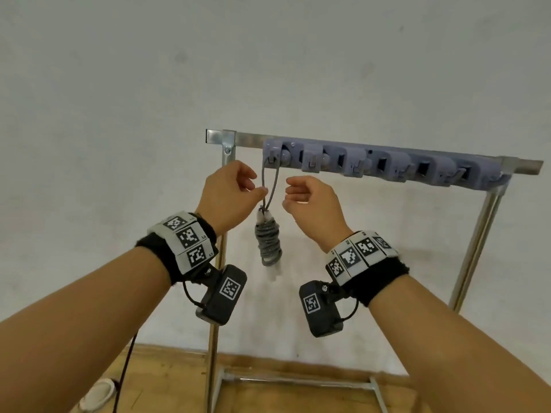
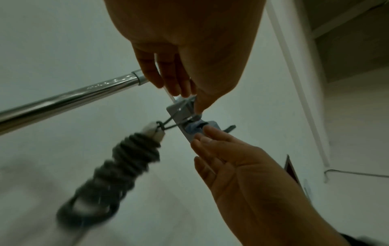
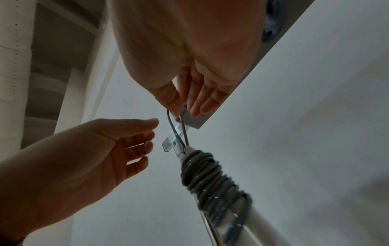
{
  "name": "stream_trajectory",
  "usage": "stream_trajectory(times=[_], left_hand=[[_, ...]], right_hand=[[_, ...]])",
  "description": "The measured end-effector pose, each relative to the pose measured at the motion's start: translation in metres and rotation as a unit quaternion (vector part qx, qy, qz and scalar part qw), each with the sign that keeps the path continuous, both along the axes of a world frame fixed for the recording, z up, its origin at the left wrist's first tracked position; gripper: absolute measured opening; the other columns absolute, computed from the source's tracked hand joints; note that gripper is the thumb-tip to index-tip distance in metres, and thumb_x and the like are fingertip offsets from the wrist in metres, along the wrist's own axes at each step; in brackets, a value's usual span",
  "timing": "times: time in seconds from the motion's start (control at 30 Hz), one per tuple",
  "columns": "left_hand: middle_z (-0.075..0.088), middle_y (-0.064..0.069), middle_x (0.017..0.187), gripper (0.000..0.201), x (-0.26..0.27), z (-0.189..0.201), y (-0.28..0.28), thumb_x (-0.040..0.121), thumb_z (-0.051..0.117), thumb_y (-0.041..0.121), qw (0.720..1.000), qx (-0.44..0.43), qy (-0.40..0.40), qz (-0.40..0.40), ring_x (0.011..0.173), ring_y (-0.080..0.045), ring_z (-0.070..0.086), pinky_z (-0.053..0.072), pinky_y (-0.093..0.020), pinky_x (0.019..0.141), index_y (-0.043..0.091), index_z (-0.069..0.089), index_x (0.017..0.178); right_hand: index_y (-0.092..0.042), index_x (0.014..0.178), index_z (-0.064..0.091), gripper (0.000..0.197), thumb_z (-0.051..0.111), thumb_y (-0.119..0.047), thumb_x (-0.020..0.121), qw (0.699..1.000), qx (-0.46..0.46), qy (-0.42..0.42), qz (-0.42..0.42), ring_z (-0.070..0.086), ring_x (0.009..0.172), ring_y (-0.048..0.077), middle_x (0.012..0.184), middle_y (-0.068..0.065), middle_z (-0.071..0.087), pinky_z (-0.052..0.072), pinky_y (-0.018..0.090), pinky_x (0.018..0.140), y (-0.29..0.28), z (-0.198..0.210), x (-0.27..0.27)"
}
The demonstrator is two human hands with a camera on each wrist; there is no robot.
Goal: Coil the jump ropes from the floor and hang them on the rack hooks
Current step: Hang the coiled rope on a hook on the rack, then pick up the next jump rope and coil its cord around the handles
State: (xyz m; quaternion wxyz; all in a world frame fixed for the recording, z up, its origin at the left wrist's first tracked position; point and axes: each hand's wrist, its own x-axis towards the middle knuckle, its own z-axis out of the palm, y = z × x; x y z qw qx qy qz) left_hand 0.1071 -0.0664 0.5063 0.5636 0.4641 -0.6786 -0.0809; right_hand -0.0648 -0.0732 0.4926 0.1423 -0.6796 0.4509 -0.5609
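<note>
While the coiled jump rope (image 1: 268, 242) hangs by its loop from the hook (image 1: 272, 156) at the rack's (image 1: 372, 150) left end, the left hand (image 1: 229, 195) pinches the loop; the right hand (image 1: 310, 204) hovers just beside it, fingers loosely curled, holding nothing.

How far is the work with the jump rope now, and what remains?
Done: one jump rope is coiled, and its loop sits over the leftmost hook of the rack. In hand: the left hand touches the loop with its fingertips; the right hand is close, holding nothing. Left: letting go. The other hooks are empty; no more ropes are visible.
</note>
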Motion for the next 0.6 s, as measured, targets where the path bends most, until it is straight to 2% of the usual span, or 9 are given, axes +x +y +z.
stream_trajectory(times=[0.1, 0.17, 0.23, 0.33, 0.4, 0.5, 0.6], left_hand=[[0.064, 0.011, 0.079, 0.011, -0.007, -0.033, 0.028, 0.083, 0.071, 0.023, 0.999, 0.008, -0.021, -0.029, 0.068, 0.002, 0.059, 0.042, -0.009, 0.060, 0.022, 0.063, 0.092], [0.065, 0.010, 0.074, 0.007, -0.012, -0.066, 0.044, 0.083, 0.069, 0.019, 0.995, 0.052, -0.043, -0.070, 0.065, 0.007, 0.059, 0.041, -0.004, 0.056, 0.022, 0.064, 0.087], [0.066, 0.008, 0.073, 0.006, -0.021, -0.113, 0.061, 0.084, 0.069, 0.022, 0.983, 0.125, -0.097, -0.097, 0.064, 0.003, 0.059, 0.041, -0.008, 0.054, 0.025, 0.064, 0.086], [0.066, 0.006, 0.074, 0.006, -0.033, -0.190, 0.081, 0.085, 0.069, 0.023, 0.954, 0.226, -0.149, -0.130, 0.062, -0.005, 0.059, 0.043, -0.018, 0.058, 0.026, 0.064, 0.085], [0.065, 0.006, 0.075, 0.006, -0.039, -0.246, 0.091, 0.085, 0.068, 0.023, 0.931, 0.280, -0.184, -0.142, 0.065, -0.008, 0.059, 0.042, -0.022, 0.058, 0.027, 0.063, 0.085], [0.062, 0.010, 0.076, 0.007, -0.047, -0.325, 0.103, 0.086, 0.067, 0.026, 0.895, 0.346, -0.236, -0.153, 0.070, -0.008, 0.058, 0.039, -0.021, 0.057, 0.028, 0.060, 0.086], [0.061, 0.012, 0.078, 0.006, -0.055, -0.401, 0.114, 0.086, 0.066, 0.029, 0.860, 0.409, -0.260, -0.160, 0.073, -0.008, 0.059, 0.042, -0.021, 0.058, 0.029, 0.060, 0.086]], right_hand=[[-0.026, 0.106, 0.067, 0.027, 0.073, -0.013, 0.083, 0.999, 0.016, 0.022, 0.018, 0.064, 0.082, -0.003, 0.096, -0.011, 0.068, 0.048, 0.006, 0.064, 0.031, -0.024, -0.018], [-0.027, 0.100, 0.069, 0.021, 0.072, -0.015, 0.083, 0.997, 0.055, 0.053, 0.027, 0.066, 0.079, 0.000, 0.093, -0.009, 0.071, 0.048, 0.010, 0.065, 0.052, -0.049, -0.030], [-0.025, 0.098, 0.071, 0.016, 0.073, -0.018, 0.083, 0.988, 0.114, 0.100, 0.040, 0.065, 0.075, 0.001, 0.090, -0.009, 0.072, 0.047, 0.013, 0.067, 0.073, -0.087, -0.044], [-0.026, 0.098, 0.072, 0.015, 0.074, -0.026, 0.084, 0.965, 0.192, 0.168, 0.057, 0.060, 0.067, -0.005, 0.087, -0.011, 0.069, 0.042, 0.007, 0.063, 0.099, -0.150, -0.064], [-0.028, 0.098, 0.071, 0.015, 0.075, -0.030, 0.084, 0.947, 0.251, 0.188, 0.073, 0.063, 0.075, -0.003, 0.089, -0.012, 0.068, 0.047, 0.009, 0.068, 0.114, -0.198, -0.076], [-0.028, 0.099, 0.070, 0.015, 0.073, -0.032, 0.085, 0.910, 0.345, 0.209, 0.091, 0.064, 0.087, 0.004, 0.091, -0.012, 0.067, 0.052, 0.023, 0.080, 0.132, -0.275, -0.089], [-0.030, 0.105, 0.069, 0.020, 0.068, -0.039, 0.087, 0.863, 0.413, 0.273, 0.097, 0.062, 0.093, 0.005, 0.095, -0.015, 0.067, 0.051, 0.025, 0.083, 0.145, -0.352, -0.099]])
